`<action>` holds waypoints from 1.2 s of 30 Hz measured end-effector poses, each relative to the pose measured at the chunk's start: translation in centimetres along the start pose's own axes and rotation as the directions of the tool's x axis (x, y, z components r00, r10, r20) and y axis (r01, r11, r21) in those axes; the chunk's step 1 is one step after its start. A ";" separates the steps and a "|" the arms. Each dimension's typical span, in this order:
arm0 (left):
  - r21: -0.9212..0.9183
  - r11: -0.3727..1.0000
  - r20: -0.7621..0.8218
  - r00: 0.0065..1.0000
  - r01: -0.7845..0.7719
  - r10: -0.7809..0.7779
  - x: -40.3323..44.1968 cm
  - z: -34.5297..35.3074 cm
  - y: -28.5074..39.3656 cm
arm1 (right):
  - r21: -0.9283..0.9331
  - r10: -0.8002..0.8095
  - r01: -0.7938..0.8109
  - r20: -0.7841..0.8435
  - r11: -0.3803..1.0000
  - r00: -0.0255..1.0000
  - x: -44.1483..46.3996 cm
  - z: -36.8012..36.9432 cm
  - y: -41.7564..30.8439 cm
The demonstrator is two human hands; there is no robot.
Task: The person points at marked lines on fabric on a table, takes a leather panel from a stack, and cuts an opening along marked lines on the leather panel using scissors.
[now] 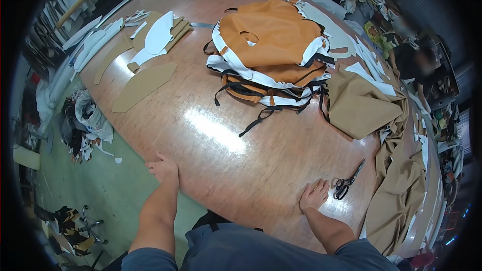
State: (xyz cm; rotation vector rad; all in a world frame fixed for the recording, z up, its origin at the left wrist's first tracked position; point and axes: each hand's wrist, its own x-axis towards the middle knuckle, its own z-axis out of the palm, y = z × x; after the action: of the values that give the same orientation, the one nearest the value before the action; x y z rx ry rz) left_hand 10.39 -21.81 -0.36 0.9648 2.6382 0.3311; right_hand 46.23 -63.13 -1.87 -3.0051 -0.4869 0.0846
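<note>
Loosely spread right hand (315,195), scissors (348,181) just beside, spread left hand (164,167) at table edge (195,194)

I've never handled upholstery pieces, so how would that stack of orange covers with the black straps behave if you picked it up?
The orange-and-white stack of sewn covers would probably flop and sag, since its edges already fold. The dangling black straps might trail or snag. Being several layers thick, it may feel fairly heavy.

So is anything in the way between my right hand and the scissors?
Nothing visible stands between your right hand and the scissors; they lie just to its right, with only bare tabletop between.
</note>
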 end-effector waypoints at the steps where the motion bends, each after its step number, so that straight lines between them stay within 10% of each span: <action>1: 0.000 1.000 -0.001 1.000 0.001 -0.001 -0.1 -0.1 0.1 | 0.002 0.003 -0.003 0.004 1.000 1.000 0.0 0.0 0.0; 36: -0.012 1.000 0.029 1.000 -0.013 0.013 -0.1 0.0 0.0 | 0.029 0.025 -0.026 0.038 0.999 0.999 0.3 0.3 0.4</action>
State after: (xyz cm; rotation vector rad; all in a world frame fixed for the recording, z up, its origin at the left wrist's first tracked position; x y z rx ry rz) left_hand 10.41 -21.86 -0.30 0.9760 2.6023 0.3329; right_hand 46.57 -63.36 -2.25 -2.9861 -0.4471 0.1494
